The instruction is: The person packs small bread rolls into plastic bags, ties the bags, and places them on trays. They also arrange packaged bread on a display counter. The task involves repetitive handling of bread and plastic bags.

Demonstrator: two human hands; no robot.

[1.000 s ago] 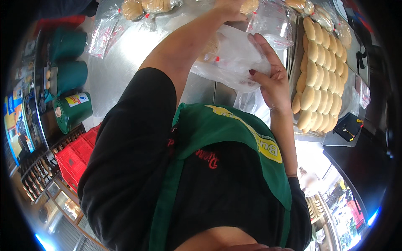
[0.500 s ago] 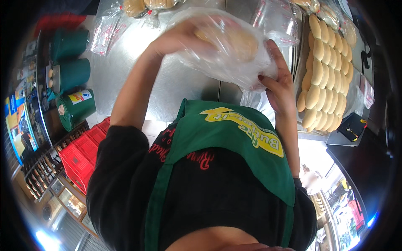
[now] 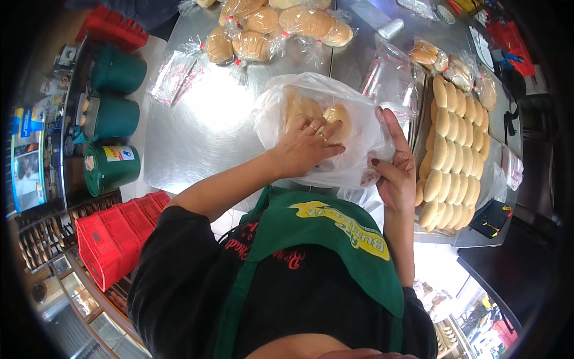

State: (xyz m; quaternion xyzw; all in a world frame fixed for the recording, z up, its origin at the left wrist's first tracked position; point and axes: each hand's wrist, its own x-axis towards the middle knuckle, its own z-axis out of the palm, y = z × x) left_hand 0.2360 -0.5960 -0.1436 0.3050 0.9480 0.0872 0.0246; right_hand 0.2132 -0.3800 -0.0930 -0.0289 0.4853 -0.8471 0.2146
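A clear plastic bag [image 3: 353,128] lies on the steel table [image 3: 203,125] in front of me with several pale bread rolls [image 3: 299,107] inside. My left hand [image 3: 308,149] reaches into the bag's mouth and rests on the rolls, fingers curled over them. My right hand [image 3: 391,164] grips the bag's right edge and holds it up, thumb on the plastic.
A tray [image 3: 421,230] of bread rolls [image 3: 451,143] in rows stands at the right. Bagged rolls [image 3: 269,27] lie at the table's far side, flat empty bags [image 3: 173,75] at the left. Green canisters [image 3: 110,167] and red crates [image 3: 113,236] stand off the left edge.
The bag has come down from in front of me onto the table. My left hand, which was up at the far side, now reaches inside the bag on the rolls.
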